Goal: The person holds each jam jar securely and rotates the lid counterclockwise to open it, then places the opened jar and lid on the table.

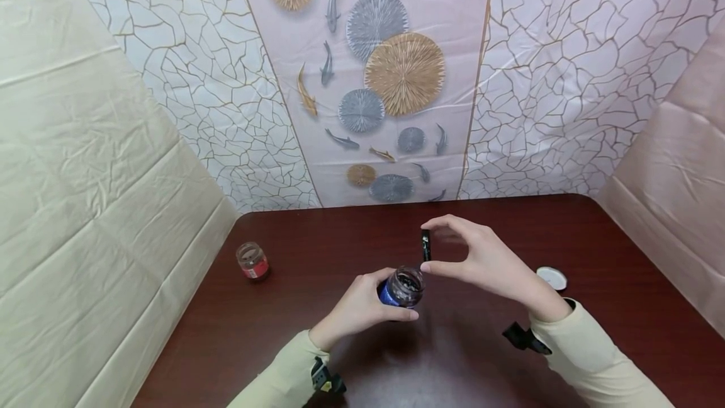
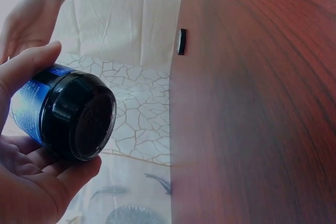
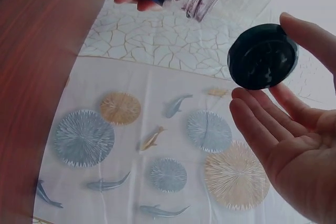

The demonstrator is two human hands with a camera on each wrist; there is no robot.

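Observation:
In the head view, my left hand (image 1: 362, 302) grips a glass jar (image 1: 406, 288) with a blue label, held up over the table with its mouth uncovered. Thumb and fingers wrap its sides; the left wrist view shows its dark round base (image 2: 95, 124). Something dark shows inside, but I cannot tell what. To the right of the jar, my right hand (image 1: 489, 260) pinches a black lid (image 1: 426, 245) by its rim, edge-on and apart from the jar. The lid's dark round face (image 3: 263, 57) shows in the right wrist view.
A small glass jar (image 1: 252, 262) with a red label stands at the table's left side. A white-topped lid (image 1: 551, 278) lies on the right, beyond my right wrist. Patterned cloth (image 1: 362, 143) hangs behind the dark wooden table (image 1: 323, 238), with plain cloth at both sides.

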